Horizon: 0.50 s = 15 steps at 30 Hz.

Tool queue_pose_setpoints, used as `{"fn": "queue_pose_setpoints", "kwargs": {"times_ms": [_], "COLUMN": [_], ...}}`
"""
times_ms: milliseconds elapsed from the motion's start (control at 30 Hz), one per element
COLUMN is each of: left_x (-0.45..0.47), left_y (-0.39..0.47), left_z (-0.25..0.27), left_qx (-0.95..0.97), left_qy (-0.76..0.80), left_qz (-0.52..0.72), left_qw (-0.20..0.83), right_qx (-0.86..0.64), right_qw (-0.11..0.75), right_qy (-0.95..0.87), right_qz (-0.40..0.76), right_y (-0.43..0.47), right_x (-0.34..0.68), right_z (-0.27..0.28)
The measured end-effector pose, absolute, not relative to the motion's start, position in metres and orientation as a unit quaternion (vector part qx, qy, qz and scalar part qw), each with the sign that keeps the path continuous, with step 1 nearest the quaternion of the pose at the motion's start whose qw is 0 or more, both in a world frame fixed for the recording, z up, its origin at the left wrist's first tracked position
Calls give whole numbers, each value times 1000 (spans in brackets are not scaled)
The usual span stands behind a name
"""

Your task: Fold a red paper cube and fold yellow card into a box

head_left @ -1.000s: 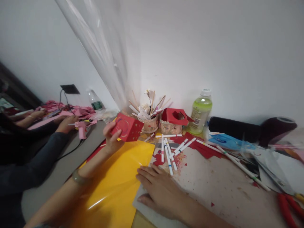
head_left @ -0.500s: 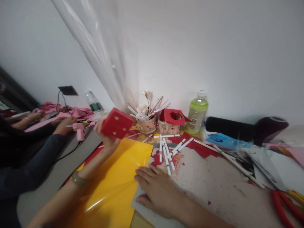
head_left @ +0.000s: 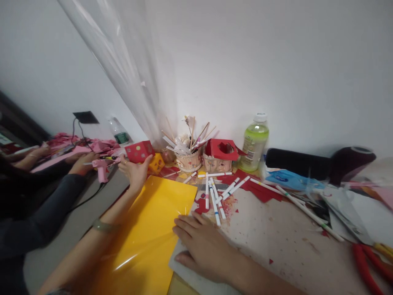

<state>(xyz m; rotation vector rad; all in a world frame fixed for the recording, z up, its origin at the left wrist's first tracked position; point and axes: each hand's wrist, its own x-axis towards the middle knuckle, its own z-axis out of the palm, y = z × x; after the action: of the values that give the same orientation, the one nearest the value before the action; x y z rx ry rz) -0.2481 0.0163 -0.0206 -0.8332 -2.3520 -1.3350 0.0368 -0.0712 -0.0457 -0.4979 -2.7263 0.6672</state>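
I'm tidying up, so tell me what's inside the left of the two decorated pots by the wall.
Thin wooden sticks and white strips poke out of the left pot. Its side hides their lower ends and anything at the bottom.

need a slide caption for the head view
Left hand holds a red patterned box near a yellow box; right hand lies across the edge of a yellow sheet.

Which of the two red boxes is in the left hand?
The spotted red box, gripped by the left hand near the yellow box. The other red box has a large cutout and sits nearer the green-liquid bottle.
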Motion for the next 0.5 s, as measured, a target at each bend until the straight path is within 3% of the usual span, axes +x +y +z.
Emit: {"fn": "queue_pose_setpoints", "kwargs": {"times_ms": [500], "left_x": [-249], "left_y": [26], "left_z": [-40], "left_qx": [-319], "left_qy": [-823], "left_qz": [-456], "left_qw": [118], "right_qx": [-171], "right_qw": [148], "right_qy": [-947], "right_qz": [228], "right_y": [-72], "right_x": [36], "right_z": [-47]}}
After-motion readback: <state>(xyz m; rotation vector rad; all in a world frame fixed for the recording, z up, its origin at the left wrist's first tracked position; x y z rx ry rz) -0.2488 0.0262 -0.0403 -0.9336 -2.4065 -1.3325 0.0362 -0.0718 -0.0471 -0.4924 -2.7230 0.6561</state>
